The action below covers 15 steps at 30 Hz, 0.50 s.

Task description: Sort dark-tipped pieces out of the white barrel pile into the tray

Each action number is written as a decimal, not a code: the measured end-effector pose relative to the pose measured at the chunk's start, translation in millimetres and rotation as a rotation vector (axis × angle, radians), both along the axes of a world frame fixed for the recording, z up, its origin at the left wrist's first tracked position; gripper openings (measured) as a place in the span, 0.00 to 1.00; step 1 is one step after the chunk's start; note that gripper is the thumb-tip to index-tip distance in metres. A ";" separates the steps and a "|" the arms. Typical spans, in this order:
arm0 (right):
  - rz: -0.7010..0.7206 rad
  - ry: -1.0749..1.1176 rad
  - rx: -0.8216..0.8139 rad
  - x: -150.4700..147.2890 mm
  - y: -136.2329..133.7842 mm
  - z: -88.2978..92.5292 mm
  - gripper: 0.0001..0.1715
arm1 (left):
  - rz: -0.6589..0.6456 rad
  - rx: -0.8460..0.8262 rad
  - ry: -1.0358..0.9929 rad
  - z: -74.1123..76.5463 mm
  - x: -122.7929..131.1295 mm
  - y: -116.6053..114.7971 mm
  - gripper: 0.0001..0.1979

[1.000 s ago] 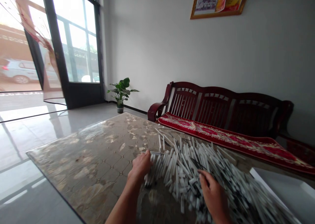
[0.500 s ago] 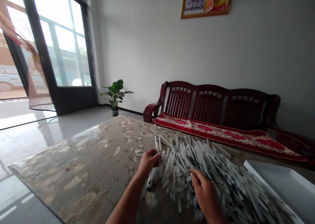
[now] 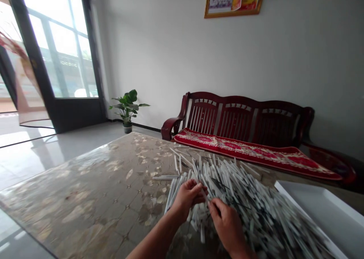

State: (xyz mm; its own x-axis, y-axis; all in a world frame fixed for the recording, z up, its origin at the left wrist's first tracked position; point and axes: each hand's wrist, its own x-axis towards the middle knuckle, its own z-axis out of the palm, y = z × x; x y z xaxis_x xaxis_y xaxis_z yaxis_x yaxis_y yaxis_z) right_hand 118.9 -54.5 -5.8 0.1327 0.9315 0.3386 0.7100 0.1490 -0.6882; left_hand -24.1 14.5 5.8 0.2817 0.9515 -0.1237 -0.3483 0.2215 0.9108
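My left hand [image 3: 190, 195] is closed on a slim white tube [image 3: 203, 194], pen-like in shape, at the near left side of a large pile. My right hand [image 3: 226, 222] pinches the lower end of the same tube, so the two hands nearly touch. Around them spreads the pile of slim translucent white tubes [image 3: 236, 179], some with dark parts. Beside my left wrist lies a group of tubes [image 3: 171, 194] lined up roughly side by side. My left forearm hides part of it.
A patterned, glossy table [image 3: 93, 198] carries the pile. On the right stands a shallow white box [image 3: 327, 209]. Behind the table is a dark red wooden bench [image 3: 239, 115] with a red floral cover [image 3: 250, 151]. A potted plant [image 3: 127, 107] stands near the glass door [image 3: 62, 62].
My left hand has moved right, from the lined-up tubes to my right hand. A tube now spans both hands. The camera view has shifted slightly.
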 end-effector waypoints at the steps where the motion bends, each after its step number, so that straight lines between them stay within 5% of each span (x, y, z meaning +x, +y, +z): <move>1: -0.035 0.000 0.008 4.2 2.2 -1.6 0.24 | 0.047 0.071 0.147 1.5 -5.8 3.3 0.15; 4: -0.190 0.054 0.018 26.2 10.0 -3.4 0.28 | 0.295 0.349 0.747 8.5 -34.0 16.3 0.10; 7: -0.326 0.082 -0.041 53.5 15.3 -1.5 0.34 | 0.269 0.294 1.200 12.8 -61.2 27.1 0.09; 10: -0.394 -0.007 -0.124 70.0 15.5 0.5 0.34 | 0.161 0.275 1.409 9.5 -69.8 30.5 0.06; 15: -0.327 -0.051 -0.046 58.5 10.9 0.4 0.32 | 0.123 0.361 1.463 1.3 -62.4 28.3 0.03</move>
